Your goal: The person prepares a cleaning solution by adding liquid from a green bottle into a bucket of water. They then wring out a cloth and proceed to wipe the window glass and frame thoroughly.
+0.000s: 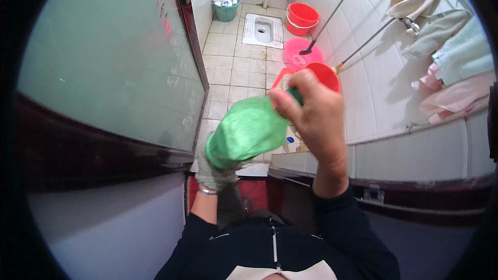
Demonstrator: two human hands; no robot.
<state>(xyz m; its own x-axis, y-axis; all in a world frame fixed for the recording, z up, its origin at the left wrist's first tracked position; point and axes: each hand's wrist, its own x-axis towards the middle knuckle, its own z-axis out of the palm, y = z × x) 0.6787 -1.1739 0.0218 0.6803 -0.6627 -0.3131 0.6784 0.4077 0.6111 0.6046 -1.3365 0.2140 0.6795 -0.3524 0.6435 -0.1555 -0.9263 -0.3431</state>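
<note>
A green bottle-like container (251,128), blurred by motion, lies between my two hands at the doorway. My left hand (216,171), in a grey knitted glove with a band at the wrist, is wrapped around its wider lower end. At its narrow, darker green end is my bare right hand (315,112), with the thumb and fingers closed on it. Part of the left fingers is hidden behind the green surface. Behind my right hand, a red plastic bucket (325,76) stands on the tiles.
A glass door (116,58) stands at left. On the tiled floor are a squat toilet (263,31), a pink basin (297,52), another red bucket (302,17) and a green waste basket (227,11). Long handles lean by the right wall, where towels (461,58) hang.
</note>
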